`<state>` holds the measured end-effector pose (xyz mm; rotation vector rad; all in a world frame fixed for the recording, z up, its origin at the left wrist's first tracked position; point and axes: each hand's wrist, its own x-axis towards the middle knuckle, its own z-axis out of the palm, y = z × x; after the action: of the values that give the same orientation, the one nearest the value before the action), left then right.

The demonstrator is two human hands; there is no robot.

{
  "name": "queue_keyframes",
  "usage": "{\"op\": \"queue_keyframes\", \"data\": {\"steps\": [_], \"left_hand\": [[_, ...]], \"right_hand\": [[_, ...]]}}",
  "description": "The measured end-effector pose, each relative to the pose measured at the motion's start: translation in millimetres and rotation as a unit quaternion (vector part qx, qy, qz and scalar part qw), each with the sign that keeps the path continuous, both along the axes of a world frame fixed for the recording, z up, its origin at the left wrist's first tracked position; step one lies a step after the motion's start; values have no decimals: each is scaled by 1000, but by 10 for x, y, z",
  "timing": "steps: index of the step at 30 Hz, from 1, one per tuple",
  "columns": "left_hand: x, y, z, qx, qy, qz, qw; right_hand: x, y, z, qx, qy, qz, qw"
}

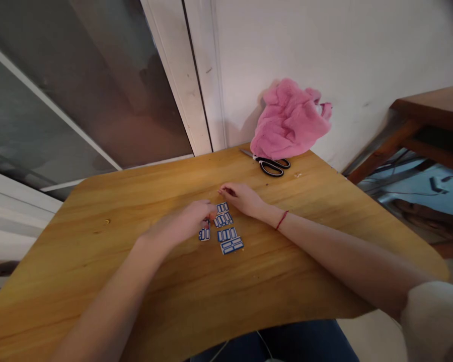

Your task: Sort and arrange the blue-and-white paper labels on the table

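Small white label pieces with blue borders (226,234) lie in a short column at the middle of the wooden table (166,291). My left hand (196,216) reaches in from the left, its fingers drawn together and pointing down. Beneath its thumb lies a separate blue-bordered label piece (204,234), partly covered; whether the fingers grip it is unclear. Resting on the table just beyond the column, my right hand (245,198) has its fingers curled together. Anything between those fingertips is too small to make out. A thin red band circles the right wrist.
Black-handled scissors (272,166) lie at the back of the table, partly under a pink fluffy cloth (289,123) against the white wall. A small ring-like scrap (106,221) is at the left. Glazed panels stand behind the table; wooden furniture (411,108) stands to the right.
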<state>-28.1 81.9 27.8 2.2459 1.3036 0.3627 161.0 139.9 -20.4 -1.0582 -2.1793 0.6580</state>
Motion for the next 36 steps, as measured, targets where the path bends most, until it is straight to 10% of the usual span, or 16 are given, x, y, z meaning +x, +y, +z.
{"op": "queue_keyframes", "data": {"steps": [12,23,36], "left_hand": [[-79,-75,117,-30,134,-18,990],[86,206,-265,81,52,75,993],[217,164,-318,-73,-102,122,985]], "right_hand": [[11,-11,33,-19,-4,0,1000],[9,-28,63,-17,-2,-3,1000],[7,-6,22,-6,-6,-13,1000]]}}
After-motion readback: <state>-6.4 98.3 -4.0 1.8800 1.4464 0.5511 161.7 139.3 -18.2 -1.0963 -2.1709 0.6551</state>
